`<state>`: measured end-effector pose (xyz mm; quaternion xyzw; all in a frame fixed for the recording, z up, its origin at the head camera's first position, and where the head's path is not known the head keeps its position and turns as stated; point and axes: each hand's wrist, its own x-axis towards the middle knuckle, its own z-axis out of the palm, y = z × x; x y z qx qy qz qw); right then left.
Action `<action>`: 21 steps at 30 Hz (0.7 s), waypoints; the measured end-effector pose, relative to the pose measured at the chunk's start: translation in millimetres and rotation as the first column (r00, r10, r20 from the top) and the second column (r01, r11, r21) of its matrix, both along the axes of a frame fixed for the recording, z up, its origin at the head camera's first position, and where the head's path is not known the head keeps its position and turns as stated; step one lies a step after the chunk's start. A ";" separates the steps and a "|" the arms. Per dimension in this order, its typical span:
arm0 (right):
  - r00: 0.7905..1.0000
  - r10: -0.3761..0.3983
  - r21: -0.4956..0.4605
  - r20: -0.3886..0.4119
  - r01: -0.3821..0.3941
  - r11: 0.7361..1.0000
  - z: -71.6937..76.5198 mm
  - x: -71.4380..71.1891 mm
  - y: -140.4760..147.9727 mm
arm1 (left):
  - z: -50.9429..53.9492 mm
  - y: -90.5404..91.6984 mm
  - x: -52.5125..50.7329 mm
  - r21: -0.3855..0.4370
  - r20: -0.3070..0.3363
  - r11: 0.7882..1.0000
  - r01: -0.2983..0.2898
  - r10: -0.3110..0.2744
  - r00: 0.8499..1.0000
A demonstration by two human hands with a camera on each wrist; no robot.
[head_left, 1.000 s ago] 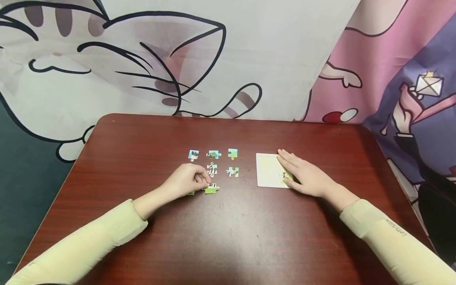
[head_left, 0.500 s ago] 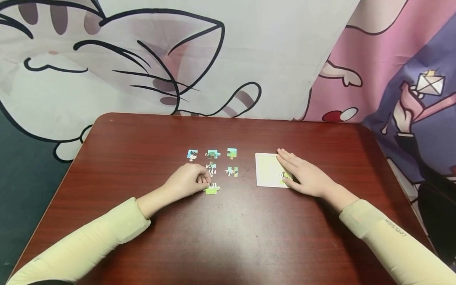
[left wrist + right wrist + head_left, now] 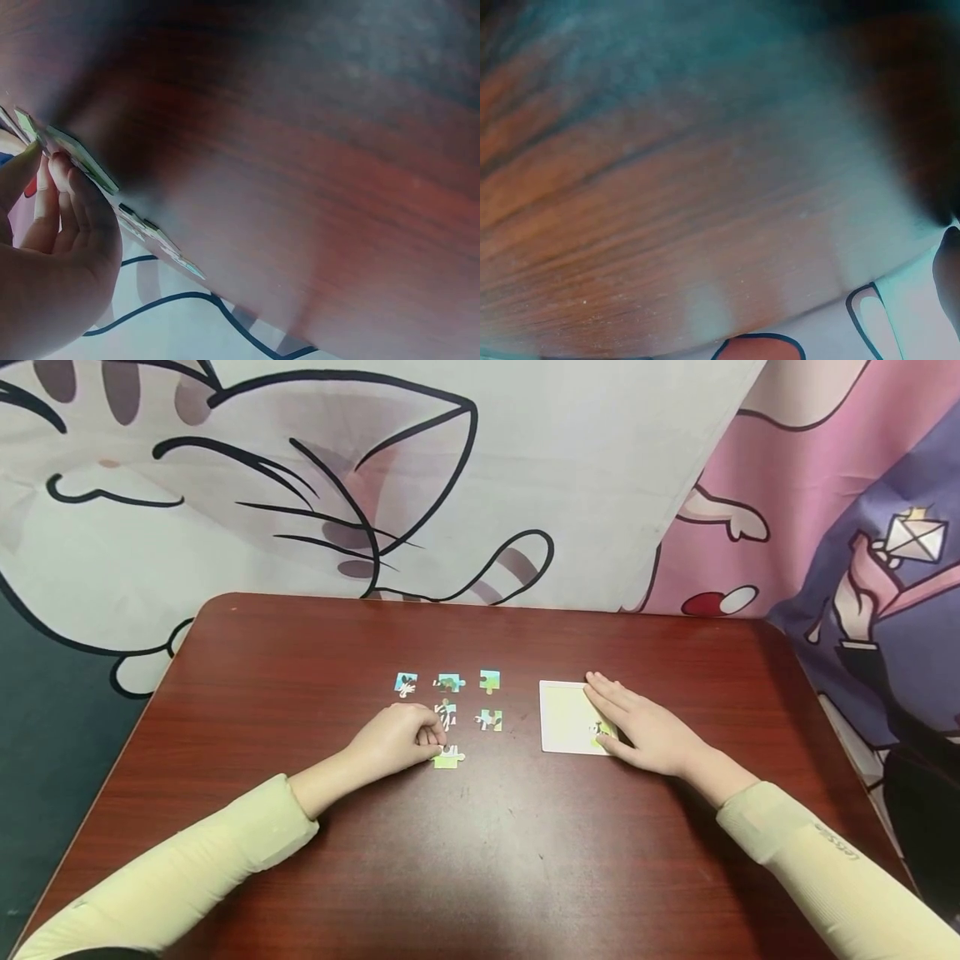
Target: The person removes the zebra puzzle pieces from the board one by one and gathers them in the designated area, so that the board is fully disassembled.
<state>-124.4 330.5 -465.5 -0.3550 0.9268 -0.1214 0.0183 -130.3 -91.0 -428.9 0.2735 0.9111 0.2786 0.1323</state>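
In the head view my left hand (image 3: pixel 393 739) pinches a green-and-white jigsaw puzzle piece (image 3: pixel 448 760) near its upper left edge, low over the table. Its curled fingers and thumb also show in the left wrist view, at a thin piece seen edge-on. Behind that hand lie other puzzle pieces: a blue one (image 3: pixel 406 683), a blue-green one (image 3: pixel 450 683), a green one (image 3: pixel 490 681), and two patterned ones (image 3: pixel 446 716) (image 3: pixel 490 720). My right hand (image 3: pixel 648 727) rests with straight fingers on the right side of a pale yellow card with a white border (image 3: pixel 566 718).
The brown wooden table (image 3: pixel 480 860) has its far edge against a white cloth with a cartoon cat (image 3: pixel 300 485). A pink and purple cloth (image 3: pixel 810 527) hangs at the right. A dark object (image 3: pixel 922 818) stands beyond the table's right edge.
My left hand has shifted slightly right with the green-and-white puzzle piece. A green corner left of it, visible one second ago, is now hidden behind the hand. The right hand stays on the card.
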 end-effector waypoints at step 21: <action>1.000 -0.003 0.003 0.010 0.003 1.000 4.1 0.8 -1.6 | -3.8 -3.0 -3.2 0.035 0.050 0.999 0.021 -0.023 0.998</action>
